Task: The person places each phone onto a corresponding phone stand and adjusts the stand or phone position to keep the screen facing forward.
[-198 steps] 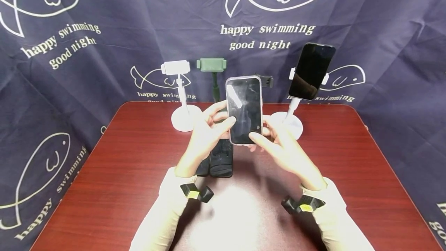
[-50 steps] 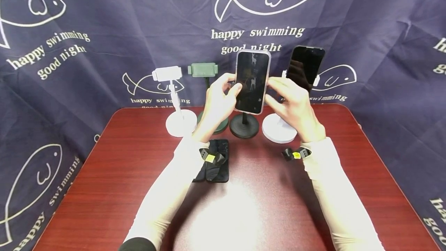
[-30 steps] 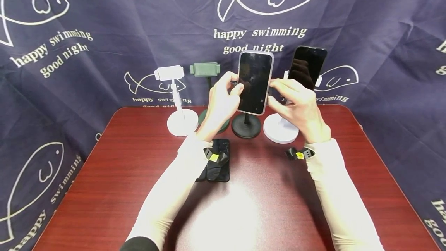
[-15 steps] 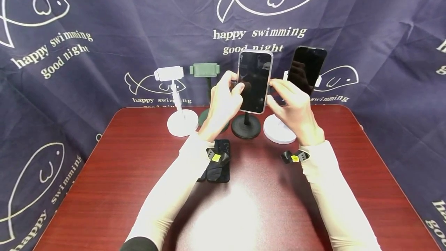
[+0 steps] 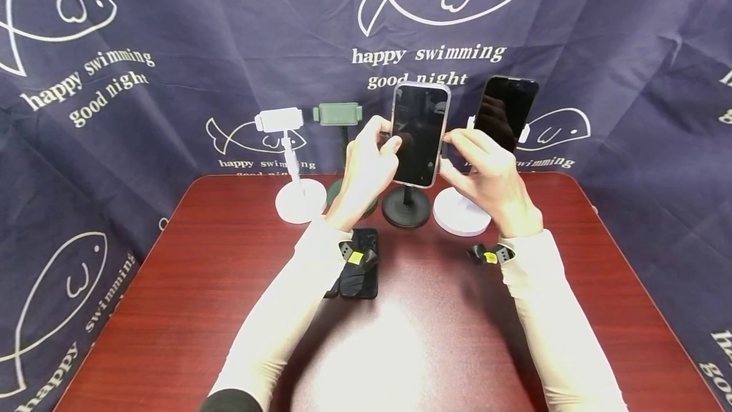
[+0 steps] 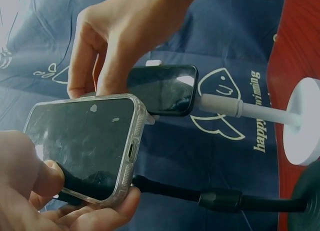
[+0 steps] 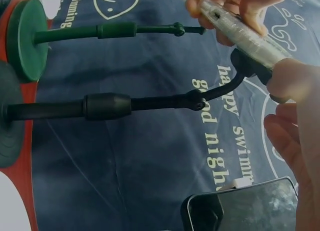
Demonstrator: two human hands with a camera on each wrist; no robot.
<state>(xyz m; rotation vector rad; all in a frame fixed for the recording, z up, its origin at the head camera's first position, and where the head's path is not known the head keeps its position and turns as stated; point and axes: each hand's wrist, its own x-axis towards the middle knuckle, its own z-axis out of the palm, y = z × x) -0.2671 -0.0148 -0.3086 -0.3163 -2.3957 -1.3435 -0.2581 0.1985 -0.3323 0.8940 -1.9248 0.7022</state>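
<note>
1. Backdrop [image 5: 274, 49]: navy, white fish-and-text print.
2. Table [image 5: 189, 285]: reddish brown, wood-grained.
3. Held phone [image 5: 420, 135]: black-screened, clear-cased.
4. Leftmost stand [image 5: 300, 203]: white.
5. Second stand [image 5: 338, 114]: green.
6. Third stand [image 5: 406, 210]: black.
7. Sleeves [image 5: 280, 310]: cream.

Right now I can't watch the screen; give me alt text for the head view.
A person's left grip holds a pale-edged phone upright above a black base on a red table, with the right grip at its right edge. On the left are a white stand and a green stand; on the right, another white stand bears a black phone.
</note>
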